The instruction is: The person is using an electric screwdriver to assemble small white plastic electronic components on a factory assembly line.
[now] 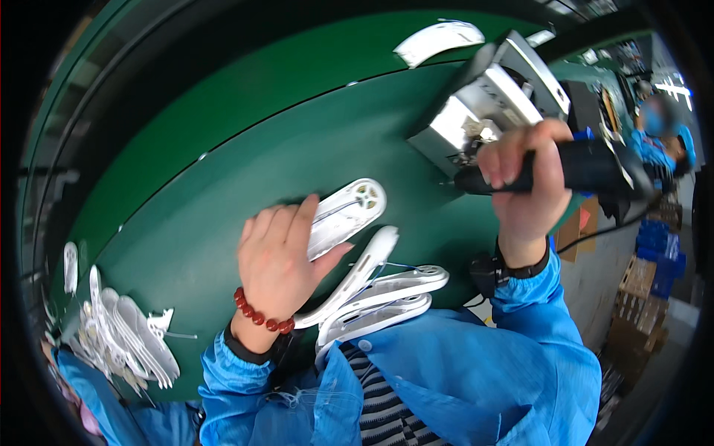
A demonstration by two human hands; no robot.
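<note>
My right hand (529, 182) grips a black, cylindrical handheld power tool (595, 167), raised and pointing left. My left hand (277, 249), fingers loosely spread, lies over one end of an elongated white plastic shell (343, 221) on the dark green surface (245, 167)

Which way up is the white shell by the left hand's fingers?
Hollow side up: the white shell shows its inside, with a thin wire lying in it.

Close fisheye head view, downward onto both hands (276, 249)
</note>
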